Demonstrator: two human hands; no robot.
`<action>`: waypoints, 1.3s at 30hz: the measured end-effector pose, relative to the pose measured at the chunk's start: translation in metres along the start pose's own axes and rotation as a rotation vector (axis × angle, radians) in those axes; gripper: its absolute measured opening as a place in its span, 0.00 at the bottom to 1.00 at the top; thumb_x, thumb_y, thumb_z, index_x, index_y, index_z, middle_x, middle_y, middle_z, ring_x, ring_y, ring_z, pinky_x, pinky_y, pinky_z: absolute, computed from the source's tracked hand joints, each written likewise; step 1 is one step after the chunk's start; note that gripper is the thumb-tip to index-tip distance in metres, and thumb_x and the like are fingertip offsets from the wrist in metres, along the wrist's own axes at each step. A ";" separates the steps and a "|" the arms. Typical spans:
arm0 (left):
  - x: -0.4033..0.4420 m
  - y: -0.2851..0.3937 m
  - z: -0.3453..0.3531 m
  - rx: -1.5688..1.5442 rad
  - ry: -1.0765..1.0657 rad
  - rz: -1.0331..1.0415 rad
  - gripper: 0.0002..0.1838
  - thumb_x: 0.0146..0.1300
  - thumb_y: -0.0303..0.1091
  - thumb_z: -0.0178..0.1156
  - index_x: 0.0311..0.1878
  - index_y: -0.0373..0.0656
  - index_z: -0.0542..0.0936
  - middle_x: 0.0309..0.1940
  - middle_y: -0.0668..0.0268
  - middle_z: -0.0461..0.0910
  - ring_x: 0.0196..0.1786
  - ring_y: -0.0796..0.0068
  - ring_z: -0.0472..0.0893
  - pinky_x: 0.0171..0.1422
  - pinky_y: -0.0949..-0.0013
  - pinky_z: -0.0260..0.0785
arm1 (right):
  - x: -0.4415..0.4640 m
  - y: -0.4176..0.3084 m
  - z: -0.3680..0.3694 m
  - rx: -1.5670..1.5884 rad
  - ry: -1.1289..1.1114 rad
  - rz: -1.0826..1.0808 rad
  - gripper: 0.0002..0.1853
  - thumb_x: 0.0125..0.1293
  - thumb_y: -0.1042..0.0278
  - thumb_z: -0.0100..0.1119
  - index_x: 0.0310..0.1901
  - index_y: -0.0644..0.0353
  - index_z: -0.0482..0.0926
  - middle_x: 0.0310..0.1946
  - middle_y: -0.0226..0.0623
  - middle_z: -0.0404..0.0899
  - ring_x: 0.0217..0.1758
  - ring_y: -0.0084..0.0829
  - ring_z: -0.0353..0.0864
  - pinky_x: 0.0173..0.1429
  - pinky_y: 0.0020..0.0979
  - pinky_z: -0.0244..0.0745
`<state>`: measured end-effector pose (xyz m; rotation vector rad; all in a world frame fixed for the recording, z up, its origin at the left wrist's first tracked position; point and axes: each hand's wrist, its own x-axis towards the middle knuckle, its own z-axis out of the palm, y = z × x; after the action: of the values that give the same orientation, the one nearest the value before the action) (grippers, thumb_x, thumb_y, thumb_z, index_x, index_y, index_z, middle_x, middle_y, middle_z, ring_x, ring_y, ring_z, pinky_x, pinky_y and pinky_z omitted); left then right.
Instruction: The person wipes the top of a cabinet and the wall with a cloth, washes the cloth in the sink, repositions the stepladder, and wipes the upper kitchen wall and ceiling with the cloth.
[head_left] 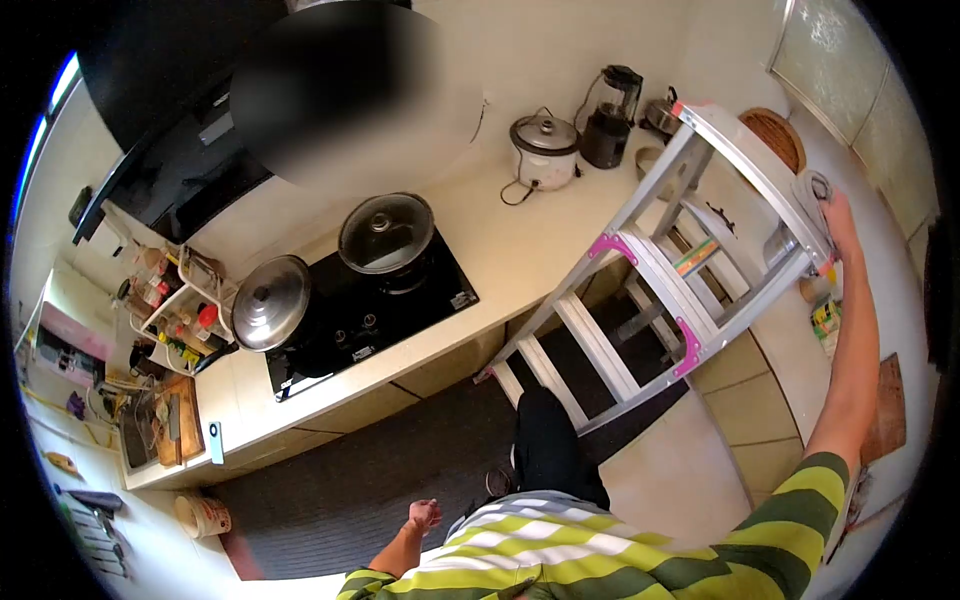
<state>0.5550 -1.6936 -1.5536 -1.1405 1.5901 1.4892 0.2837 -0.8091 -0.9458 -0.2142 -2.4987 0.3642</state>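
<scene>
My right hand [840, 225] reaches out on a stretched arm and grips a grey cloth [815, 192], which presses against the right end of the stepladder's top. The aluminium stepladder [608, 345] stands with its flat steps toward me and has pink brackets at the sides. Down by my waist, my left hand [425, 515] hangs with its fingers curled in, and I see nothing in it. One of my legs, in black trousers, is close to the ladder's lowest step.
Left of the ladder, a black cooktop [360, 320] carries a lidded pan [272, 303] and a lidded pot [387, 233]. Behind are a rice cooker [545, 152] and a blender [610, 118]. A cutting board [180, 420], spice rack [190, 300] and floor bucket [203, 516] are at left.
</scene>
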 end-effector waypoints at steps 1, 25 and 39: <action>-0.001 0.002 -0.002 -0.027 -0.020 -0.022 0.12 0.70 0.41 0.60 0.46 0.41 0.79 0.31 0.62 0.82 0.32 0.64 0.83 0.39 0.55 0.79 | 0.002 0.003 -0.004 -0.050 -0.001 -0.011 0.21 0.61 0.66 0.57 0.55 0.67 0.78 0.49 0.49 0.83 0.53 0.40 0.80 0.62 0.36 0.70; -0.134 0.499 0.322 0.063 -0.592 0.483 0.15 0.73 0.39 0.56 0.55 0.39 0.77 0.42 0.63 0.83 0.42 0.73 0.81 0.47 0.69 0.76 | -0.038 -0.116 -0.013 0.168 -0.105 0.426 0.32 0.41 0.83 0.52 0.55 0.64 0.76 0.53 0.44 0.81 0.60 0.37 0.79 0.69 0.34 0.67; -0.443 0.761 0.557 0.754 -0.804 1.157 0.23 0.75 0.41 0.53 0.66 0.38 0.71 0.53 0.61 0.79 0.53 0.74 0.78 0.59 0.67 0.72 | -0.030 -0.114 -0.019 -0.028 -0.146 0.404 0.26 0.44 0.75 0.65 0.51 0.58 0.75 0.46 0.43 0.81 0.50 0.49 0.80 0.54 0.43 0.75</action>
<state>-0.0172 -1.1021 -0.9150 0.8755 1.9172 1.3853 0.3108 -0.9200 -0.9120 -0.7329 -2.5967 0.5234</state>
